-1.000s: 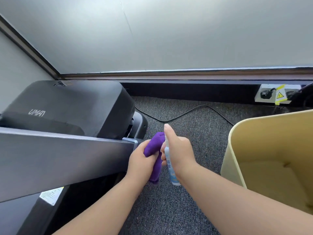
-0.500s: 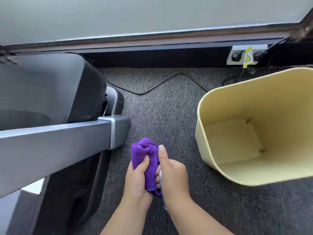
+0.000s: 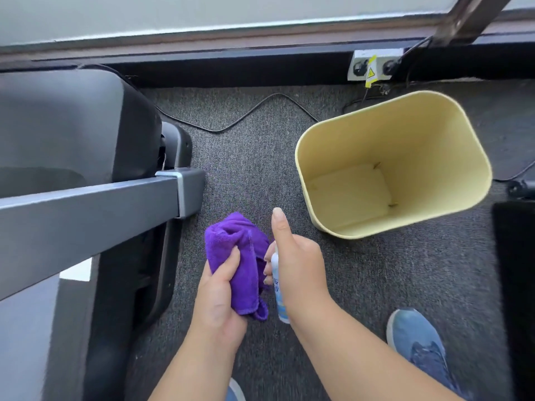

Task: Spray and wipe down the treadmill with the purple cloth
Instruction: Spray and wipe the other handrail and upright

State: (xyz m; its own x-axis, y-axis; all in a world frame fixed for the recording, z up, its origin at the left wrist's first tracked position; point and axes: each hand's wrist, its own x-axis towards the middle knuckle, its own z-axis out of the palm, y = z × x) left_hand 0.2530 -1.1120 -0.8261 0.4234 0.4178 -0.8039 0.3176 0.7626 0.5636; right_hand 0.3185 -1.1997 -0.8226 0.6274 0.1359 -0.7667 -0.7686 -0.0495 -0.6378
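In the lower middle of the frame the left hand (image 3: 223, 290) holds the bunched purple microfibre cloth (image 3: 240, 261); its grip is closed around the cloth, with the thumb pressed on the front of the fabric. Just to the right, the right hand (image 3: 298, 264) grips a small slim white spray bottle with a blue printed label (image 3: 278, 287). The fingers are curled around the bottle and the thumb points straight up toward the top of the frame. The bottle stands nearly upright, and its upper part is just beside the cloth; I cannot tell if they touch.

The dark grey and black treadmill (image 3: 72, 134) fills the left side of the frame. Its grey metal rail with a silver end cap (image 3: 95, 209) runs from the left edge to the centre and ends above and to the left of the cloth, apart from it.

In the right centre a pale yellow plastic waste bin (image 3: 451, 128) stands on the dark grey carpet floor (image 3: 376, 285). A thin black cable (image 3: 246, 114) lies on the carpet in the upper middle. A white wall socket with a yellow warning sticker (image 3: 373, 65) is at the upper right. A blue sports shoe (image 3: 417, 342) shows at the lower right.
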